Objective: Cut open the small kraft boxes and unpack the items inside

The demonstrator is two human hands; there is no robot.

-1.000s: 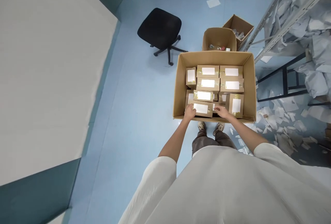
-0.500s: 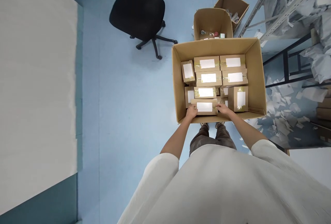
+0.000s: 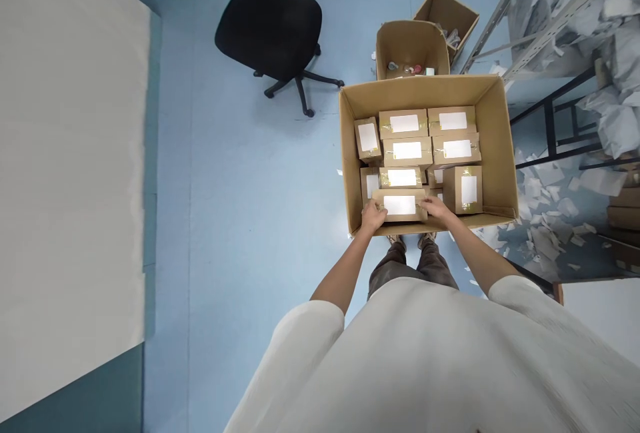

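Inside a large open carton [image 3: 501, 146] lie several small brown cardboard boxes with white labels and clear tape. The nearest small cardboard box [image 3: 400, 214] is gripped at its two ends. My left hand [image 3: 374, 216] is closed on its left end. On its right end my right hand [image 3: 435, 207] is closed, fingers partly hidden by the box. Just beyond it lies another labelled box [image 3: 401, 178]. To the right of my right hand stands a taller box [image 3: 469, 191], its label turned upright.
Behind the large carton stand a smaller open carton [image 3: 413, 40] with a few small items and another open carton [image 3: 453, 10]. A black swivel chair [image 3: 270, 26] stands to the left. At right are a metal rack [image 3: 565, 20] with bags and paper scraps [image 3: 550, 240] on the floor.
The whole view has shifted slightly, with the carton a little farther right in the picture. Both hands stay on the ends of the same small box.
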